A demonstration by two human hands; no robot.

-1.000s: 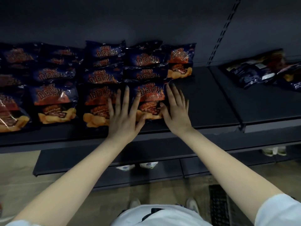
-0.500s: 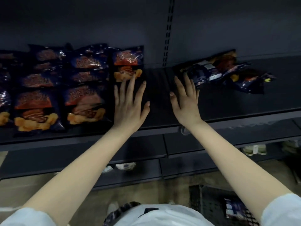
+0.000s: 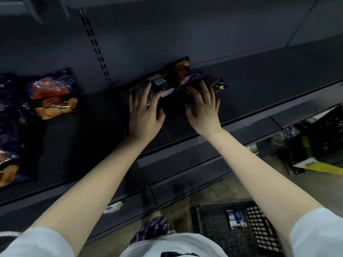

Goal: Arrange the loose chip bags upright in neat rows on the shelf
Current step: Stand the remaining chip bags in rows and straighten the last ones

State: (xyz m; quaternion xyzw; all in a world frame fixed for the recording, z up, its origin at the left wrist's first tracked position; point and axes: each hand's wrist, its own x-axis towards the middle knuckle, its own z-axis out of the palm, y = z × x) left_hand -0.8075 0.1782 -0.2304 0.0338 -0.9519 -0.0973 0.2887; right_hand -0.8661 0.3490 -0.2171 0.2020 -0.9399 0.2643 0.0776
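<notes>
Fingers (image 3: 148,94) of left hand (image 3: 143,115) splayed, nearly straight, not clenched. Tips pressed on a dark bag (image 3: 159,84) lying flat, white label patch facing up. Thumb out to the side, off the bag, over the shelf (image 3: 259,93). No wrap round the bag: touching, not gripping.

Fingers (image 3: 206,91) of right hand (image 3: 203,110) spread wide, slightly bent at the knuckles, draped over a second bag (image 3: 191,78) with a blue pattern. Palm low above the shelf. Seen from above, released rather than clenched; anything pinched underneath, cannot tell.

Loose bags (image 3: 174,76): small heap at the back of the shelf, against the rear panel, right of the slotted upright (image 3: 96,45). Flat or slumped, overlapping, touching one another. One with red-orange print (image 3: 181,71) tilted up against the panel, behind the two under the hands. Blue corner (image 3: 221,86) poking out just past the right fingertips.

Well apart to the left on the same shelf: printed bags in rows, nearest one (image 3: 53,93) showing its front, more at the frame edge (image 3: 7,127), blurred.

Below: lower shelves, floor, black lattice crate (image 3: 259,234) holding one packet (image 3: 235,218). White sleeves (image 3: 315,232) at the upper arms.
</notes>
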